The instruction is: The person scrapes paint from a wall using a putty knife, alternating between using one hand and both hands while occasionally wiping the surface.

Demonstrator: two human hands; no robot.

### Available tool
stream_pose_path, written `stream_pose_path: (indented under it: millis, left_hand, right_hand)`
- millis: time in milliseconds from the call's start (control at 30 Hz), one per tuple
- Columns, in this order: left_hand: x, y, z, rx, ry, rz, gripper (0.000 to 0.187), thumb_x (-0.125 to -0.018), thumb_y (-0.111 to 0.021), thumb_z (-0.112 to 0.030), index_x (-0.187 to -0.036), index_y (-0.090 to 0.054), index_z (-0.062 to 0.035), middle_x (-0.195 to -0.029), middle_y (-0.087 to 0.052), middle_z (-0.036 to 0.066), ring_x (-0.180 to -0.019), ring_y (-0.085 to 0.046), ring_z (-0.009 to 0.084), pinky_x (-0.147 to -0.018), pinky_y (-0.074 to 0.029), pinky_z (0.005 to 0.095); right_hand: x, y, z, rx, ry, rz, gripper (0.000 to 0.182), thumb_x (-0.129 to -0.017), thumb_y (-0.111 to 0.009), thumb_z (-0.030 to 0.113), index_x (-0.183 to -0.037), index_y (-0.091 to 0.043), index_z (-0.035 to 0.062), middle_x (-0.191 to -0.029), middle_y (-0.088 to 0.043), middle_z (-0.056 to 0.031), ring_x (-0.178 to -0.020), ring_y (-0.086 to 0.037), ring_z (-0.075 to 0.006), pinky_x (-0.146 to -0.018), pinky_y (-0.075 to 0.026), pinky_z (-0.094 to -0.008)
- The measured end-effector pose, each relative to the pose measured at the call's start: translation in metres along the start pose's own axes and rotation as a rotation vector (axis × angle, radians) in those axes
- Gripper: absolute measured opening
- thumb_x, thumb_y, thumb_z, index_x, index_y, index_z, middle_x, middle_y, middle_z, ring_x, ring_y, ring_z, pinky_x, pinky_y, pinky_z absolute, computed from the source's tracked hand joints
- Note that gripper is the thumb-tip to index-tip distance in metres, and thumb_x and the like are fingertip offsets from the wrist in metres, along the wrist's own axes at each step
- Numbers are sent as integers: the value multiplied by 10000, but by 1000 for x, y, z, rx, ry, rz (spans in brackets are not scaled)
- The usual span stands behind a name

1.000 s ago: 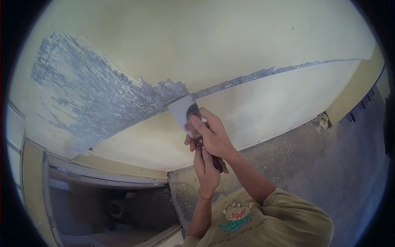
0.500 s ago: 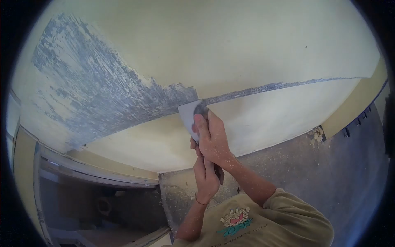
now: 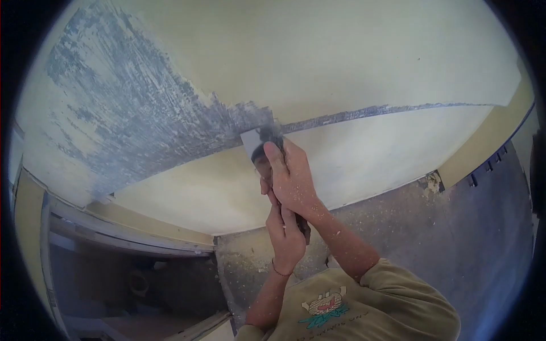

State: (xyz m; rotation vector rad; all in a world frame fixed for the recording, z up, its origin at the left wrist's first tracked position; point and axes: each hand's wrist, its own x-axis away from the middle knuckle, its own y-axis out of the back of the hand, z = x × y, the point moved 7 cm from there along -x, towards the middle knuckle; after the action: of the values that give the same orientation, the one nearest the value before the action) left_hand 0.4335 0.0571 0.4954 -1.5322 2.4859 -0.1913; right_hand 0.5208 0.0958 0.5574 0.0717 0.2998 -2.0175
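In the head view both of my hands hold one wide-bladed scraper (image 3: 250, 141). Its blade meets the wall (image 3: 364, 57) at the lower border of a scraped grey patch (image 3: 136, 108). My right hand (image 3: 294, 181) is closed around the upper handle, with the thumb along it near the blade. Lower down, my left hand (image 3: 287, 241) grips the handle's end, part of which sticks out below the fingers. Pale yellow paint covers the wall around the patch. A narrow grey strip (image 3: 352, 116) runs rightward from the blade.
Below the strip is a paler wall section (image 3: 375, 150). Light chips are scattered over the grey floor (image 3: 392, 221), and some seem to hang in the air. At lower left, a wooden frame (image 3: 114, 230) borders a dark opening (image 3: 176, 290). Dark pegs (image 3: 489, 166) show at right.
The scraper and both hands have moved slightly up the wall, and the blade has tilted, now showing dark reflections. The camera view has shifted a little.
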Motion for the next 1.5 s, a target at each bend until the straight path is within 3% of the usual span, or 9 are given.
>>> stream_pose_path:
  millis: [200, 367, 467, 933, 1000, 1167, 1267, 1400, 1500]
  left_hand:
    - [-3, -5, -14, 15, 26, 17, 399, -1067, -348, -350, -994, -498, 12, -587, -519, 10, -422, -463, 79, -350, -335, 242]
    - [-5, -4, -8, -26, -34, -13, 414, -1065, -357, -369, -959, -503, 4, -578, -508, 8, -411, -448, 77, -351, -328, 246]
    - [2, -2, 1, 6, 17, 0, 424, -1064, -359, -377, -947, -503, 4, -574, -506, 8, -400, -439, 72, -354, -330, 244]
    - [1, -11, -2, 89, 32, 32, 375, -1068, -345, -317, -946, -512, -4, -579, -510, 24, -391, -450, 89, -356, -340, 255]
    - [3, -4, 8, -89, -123, -121, 395, -1069, -341, -342, -935, -511, -11, -582, -515, 31, -381, -450, 101, -351, -338, 263]
    - [4, -9, 2, 39, -3, -28, 427, -1068, -349, -364, -895, -522, -14, -578, -521, 29, -386, -462, 102, -353, -342, 261]
    - [-9, -13, -6, 9, -43, -40, 452, -1067, -352, -371, -857, -521, -9, -569, -517, 27, -386, -465, 103, -353, -344, 260]
    - [-6, -14, -12, 46, -30, -40, 456, -1066, -353, -382, -877, -519, -1, -568, -514, 28, -388, -466, 99, -351, -341, 258]
    - [-2, -24, -27, -11, -107, -79, 430, -1066, -351, -372, -900, -507, -7, -569, -513, 31, -391, -464, 101, -354, -342, 257]
  right_hand:
    - [-1, 0, 11, 20, -54, -48, 284, -1040, -414, 218, -966, -476, -49, -522, -504, -64, -358, -487, -137, -326, -373, -303]
    - [-6, 5, 7, 52, 99, -77, 276, -1041, -411, 215, -941, -483, -32, -521, -504, -63, -355, -478, -137, -332, -370, -300]
    - [-3, 4, 12, 16, -17, -54, 271, -1039, -419, 210, -941, -491, -32, -533, -510, -69, -362, -481, -134, -331, -370, -297]
    - [1, 8, 3, 103, 12, -61, 316, -1032, -445, 250, -933, -505, -45, -550, -520, -72, -389, -508, -132, -349, -394, -285]
    - [-9, 6, 14, 85, 111, -45, 317, -1029, -450, 252, -932, -505, -44, -554, -529, -75, -389, -512, -134, -345, -387, -284]
    - [-2, 6, 23, 88, -52, 1, 331, -1027, -448, 251, -914, -516, -52, -564, -547, -81, -390, -514, -129, -346, -381, -287]
    - [1, 2, 38, 111, 73, -35, 337, -1026, -451, 255, -879, -511, -42, -552, -545, -82, -381, -506, -128, -345, -381, -289]
    - [-1, 3, 29, 70, -49, 23, 332, -1024, -456, 251, -857, -499, -33, -562, -552, -88, -382, -510, -131, -343, -379, -286]
    - [-3, 3, 50, 45, 62, -32, 338, -1024, -456, 261, -840, -492, -21, -560, -549, -89, -383, -509, -130, -340, -375, -284]
